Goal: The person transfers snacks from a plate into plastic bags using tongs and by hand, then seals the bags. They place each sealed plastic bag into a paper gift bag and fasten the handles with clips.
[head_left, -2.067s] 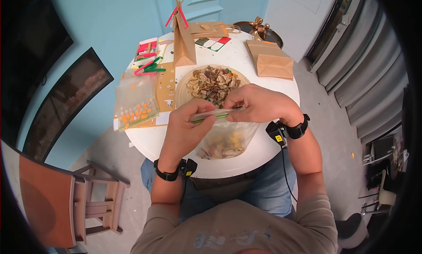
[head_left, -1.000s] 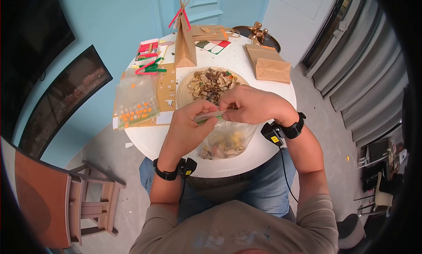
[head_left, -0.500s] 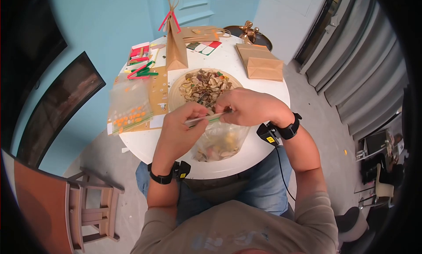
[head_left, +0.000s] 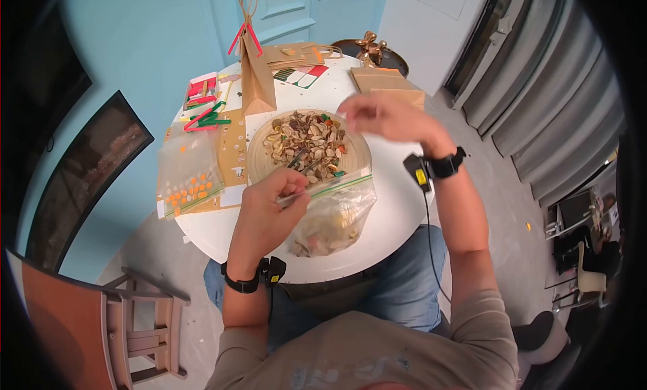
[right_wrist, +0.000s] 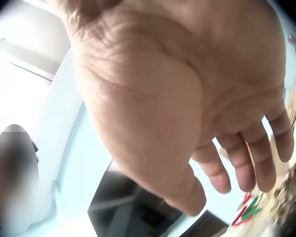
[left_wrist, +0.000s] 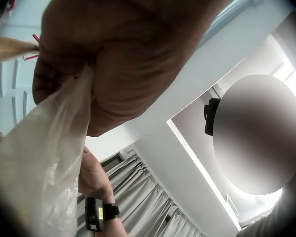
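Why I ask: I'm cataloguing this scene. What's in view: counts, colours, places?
Table: one, white, centre
Plate: one, beige, mid-table
Dried pieces: many, brownish, on plate
Tool: one, dark, among pieces
Held zip bag: one, clear, near edge
Other zip bag: one, clear, left
Standing bag: one, brown, far side
Flat paper bags: several, brown, far side/right
Card: one, multicoloured, far side
Sticks: several, red/green, left
Printed sheet: one, brown, left
Figurine: one, copper, beyond table
Curtain: one, grey, right
Wall panels: two, dark, left
Wooden chair: one, brown, lower left
Wrist cameras: two, black, wrists
Shirt: one, taupe, bottom
Left hand: one, bare, fingers on held bag
Right hand: one, empty, over table
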Action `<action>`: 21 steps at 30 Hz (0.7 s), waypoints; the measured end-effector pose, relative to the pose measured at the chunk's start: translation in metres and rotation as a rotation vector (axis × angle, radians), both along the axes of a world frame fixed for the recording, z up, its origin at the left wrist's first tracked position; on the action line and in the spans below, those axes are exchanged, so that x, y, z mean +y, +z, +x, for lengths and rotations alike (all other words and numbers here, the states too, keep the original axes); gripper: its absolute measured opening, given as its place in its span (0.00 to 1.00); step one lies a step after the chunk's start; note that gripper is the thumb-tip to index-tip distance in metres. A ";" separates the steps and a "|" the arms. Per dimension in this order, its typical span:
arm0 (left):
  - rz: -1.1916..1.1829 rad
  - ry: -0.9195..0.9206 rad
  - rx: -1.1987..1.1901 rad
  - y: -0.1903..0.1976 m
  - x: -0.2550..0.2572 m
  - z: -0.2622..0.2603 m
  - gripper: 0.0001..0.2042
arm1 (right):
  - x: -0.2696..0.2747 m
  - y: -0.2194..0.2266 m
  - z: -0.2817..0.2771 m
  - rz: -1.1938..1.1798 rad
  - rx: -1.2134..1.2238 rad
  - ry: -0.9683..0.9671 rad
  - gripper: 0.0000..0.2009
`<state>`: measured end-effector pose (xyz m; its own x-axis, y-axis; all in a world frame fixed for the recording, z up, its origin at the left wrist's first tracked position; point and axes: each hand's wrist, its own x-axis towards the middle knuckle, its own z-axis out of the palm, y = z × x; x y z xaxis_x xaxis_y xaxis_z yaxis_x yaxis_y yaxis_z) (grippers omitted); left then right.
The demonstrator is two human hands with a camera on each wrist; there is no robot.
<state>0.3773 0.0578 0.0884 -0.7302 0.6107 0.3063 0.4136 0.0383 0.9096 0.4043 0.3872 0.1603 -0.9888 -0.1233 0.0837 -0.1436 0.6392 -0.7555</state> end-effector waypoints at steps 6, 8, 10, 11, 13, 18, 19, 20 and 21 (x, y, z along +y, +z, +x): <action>-0.047 -0.002 0.113 0.004 -0.002 0.002 0.10 | 0.134 -0.080 -0.078 0.640 0.111 -0.557 0.26; -0.069 0.015 0.137 0.008 -0.002 0.004 0.11 | 0.144 -0.097 -0.089 0.684 0.104 -0.594 0.27; -0.071 0.017 0.158 0.007 -0.002 0.004 0.12 | 0.146 -0.114 -0.090 0.604 0.141 -0.652 0.21; -0.069 0.013 0.182 0.007 -0.002 0.004 0.12 | 0.149 -0.119 -0.093 0.602 0.141 -0.651 0.21; -0.084 0.016 0.190 0.010 -0.002 0.007 0.13 | 0.158 -0.127 -0.099 0.706 -0.013 -0.642 0.16; -0.099 -0.001 0.148 0.024 -0.012 0.011 0.16 | 0.157 -0.115 -0.091 0.621 0.172 -0.745 0.12; -0.045 0.006 0.182 0.025 -0.015 0.009 0.17 | 0.152 -0.104 -0.083 0.601 0.276 -0.777 0.11; 0.008 0.013 0.216 0.026 -0.019 0.006 0.19 | 0.148 -0.092 -0.076 0.602 0.282 -0.781 0.11; 0.011 0.012 0.223 0.024 -0.021 0.003 0.19 | 0.136 -0.074 -0.067 0.582 0.320 -0.784 0.11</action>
